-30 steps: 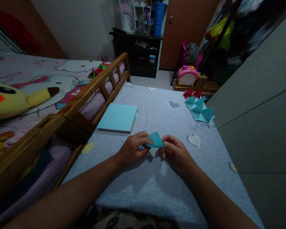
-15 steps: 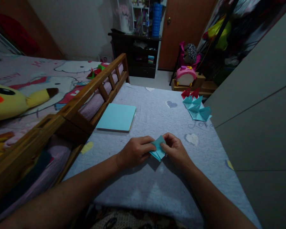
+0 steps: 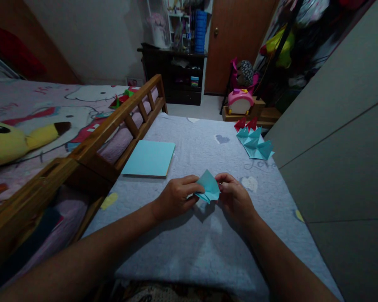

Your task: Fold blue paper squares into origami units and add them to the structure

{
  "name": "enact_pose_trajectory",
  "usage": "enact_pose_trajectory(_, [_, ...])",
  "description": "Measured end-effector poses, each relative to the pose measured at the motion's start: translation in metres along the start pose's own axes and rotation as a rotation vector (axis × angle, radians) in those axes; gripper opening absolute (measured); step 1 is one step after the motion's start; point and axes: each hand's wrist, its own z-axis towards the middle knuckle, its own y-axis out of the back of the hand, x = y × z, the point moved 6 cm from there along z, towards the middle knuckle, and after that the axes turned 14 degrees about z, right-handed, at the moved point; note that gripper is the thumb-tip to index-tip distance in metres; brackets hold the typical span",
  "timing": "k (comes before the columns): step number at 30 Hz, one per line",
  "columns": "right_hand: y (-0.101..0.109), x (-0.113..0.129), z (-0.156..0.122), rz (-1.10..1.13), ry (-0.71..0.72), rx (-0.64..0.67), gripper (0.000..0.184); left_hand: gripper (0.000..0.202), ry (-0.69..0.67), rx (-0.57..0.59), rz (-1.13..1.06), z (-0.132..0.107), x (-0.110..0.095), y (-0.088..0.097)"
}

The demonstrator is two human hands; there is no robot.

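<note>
- We take the stack of light-blue sheets (image 3: pixel 149 159) as our landmark; it lies flat on the patterned cloth (image 3: pixel 189 256), close to the wooden rail (image 3: pixel 115 119), perhaps put to that side to leave room for both hands.
- Our folded blue paper (image 3: pixel 208 187) is nearer to us than the stack and to its right, raised a little above the cloth, as the shadow beneath suggests.
- Our left hand (image 3: pixel 178 197), just nearer to us than the stack, pinches the paper's left side, with the thumb and fingers closed on its layers; we judge that this grip steadies the piece and keeps the folds together.
- Our right hand (image 3: pixel 236 199), farther right of the stack, has its fingers curled at the paper's right edge, probably to work that free side; we cannot tell whether they grip it or only touch it.
- The paper's upper part spreads like a fan, with narrower folds below, probably because only the left side is firmly held.
- Well to the right of the stack, we have pointed blue folded pieces (image 3: pixel 255 144) with red folded pieces (image 3: pixel 246 124) just behind, perhaps grouped there out of the hands' way.
</note>
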Motion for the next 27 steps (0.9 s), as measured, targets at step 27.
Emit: enact_pose_trajectory(27, [-0.004,-0.010,-0.004,0.096,-0.155,0.010,0.027,0.012,0.077,-0.115,-0.127,-0.008,0.013,0.009])
